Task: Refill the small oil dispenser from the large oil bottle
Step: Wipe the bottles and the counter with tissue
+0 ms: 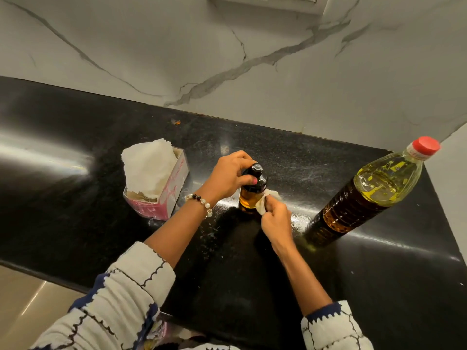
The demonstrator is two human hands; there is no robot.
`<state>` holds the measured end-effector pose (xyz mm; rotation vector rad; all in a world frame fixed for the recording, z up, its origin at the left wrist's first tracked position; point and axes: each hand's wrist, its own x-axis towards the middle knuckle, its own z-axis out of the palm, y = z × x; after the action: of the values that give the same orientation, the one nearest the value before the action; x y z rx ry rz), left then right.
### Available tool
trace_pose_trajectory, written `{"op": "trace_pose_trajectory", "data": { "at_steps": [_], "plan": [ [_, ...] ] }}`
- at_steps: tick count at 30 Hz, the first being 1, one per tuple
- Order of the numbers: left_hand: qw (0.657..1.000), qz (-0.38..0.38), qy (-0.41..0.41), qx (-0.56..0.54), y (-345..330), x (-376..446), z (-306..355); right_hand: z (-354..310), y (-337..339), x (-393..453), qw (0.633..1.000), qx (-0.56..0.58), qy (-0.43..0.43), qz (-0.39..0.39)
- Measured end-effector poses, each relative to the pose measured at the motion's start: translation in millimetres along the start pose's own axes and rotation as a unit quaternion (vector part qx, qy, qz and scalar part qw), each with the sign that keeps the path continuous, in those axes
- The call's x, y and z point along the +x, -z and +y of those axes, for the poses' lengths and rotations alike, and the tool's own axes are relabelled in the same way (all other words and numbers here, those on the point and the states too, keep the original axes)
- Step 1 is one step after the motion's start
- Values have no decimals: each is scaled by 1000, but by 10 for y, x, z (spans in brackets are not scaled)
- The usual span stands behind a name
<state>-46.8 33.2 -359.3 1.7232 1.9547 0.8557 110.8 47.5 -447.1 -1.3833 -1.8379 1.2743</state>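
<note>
1. We see a black stone countertop (75, 152) crossing the frame, its near edge running along the lower left. We judge the widest open room for moving is on the left half of the frame; the right side narrows to a corner.
2. The large oil bottle (364, 198) stands capped in red at the right of the frame, near the right hand. We judge a wide elbow swing could knock it over.
3. A pink tissue box (161, 198) sits left of centre, just beside the left wrist.
4. Our left hand (227, 178) curls around the black cap of the small oil dispenser (252, 195), at the centre of the frame, steadying it upright.
5. Our right hand (276, 221) pinches a wad of tissue (262, 205) against the dispenser's amber side. We judge oily glass could slip, or hard rubbing tip it, if the top grip loosens.
</note>
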Motion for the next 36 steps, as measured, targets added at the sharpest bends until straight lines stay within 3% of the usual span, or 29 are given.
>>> {"op": "trace_pose_trajectory", "data": {
  "at_steps": [4,7,10,12,17,21,24,30,36],
  "plan": [
    [1000,10,19,21,24,31,32,-170,20,-94,997,59,44,34],
    [997,67,40,13,-114,-63,101,-380,106,48,989,112,82,41],
    [985,161,57,6,-266,-161,123,-349,133,223,993,82,79,16],
    [982,176,61,11,-303,-164,132,-193,101,242,998,48,48,0],
    [991,125,39,19,-161,-63,67,-25,59,-32,999,6,31,-3],
    [998,61,23,22,-62,19,35,-298,107,-64,992,105,69,30],
    [999,34,10,10,-50,26,74,-396,191,222,986,146,82,4],
    [1000,24,-2,-15,-27,-3,86,-105,136,296,995,82,16,-54],
    [998,30,4,-52,-3,-43,37,16,112,67,997,55,34,-46]
  ]
}}
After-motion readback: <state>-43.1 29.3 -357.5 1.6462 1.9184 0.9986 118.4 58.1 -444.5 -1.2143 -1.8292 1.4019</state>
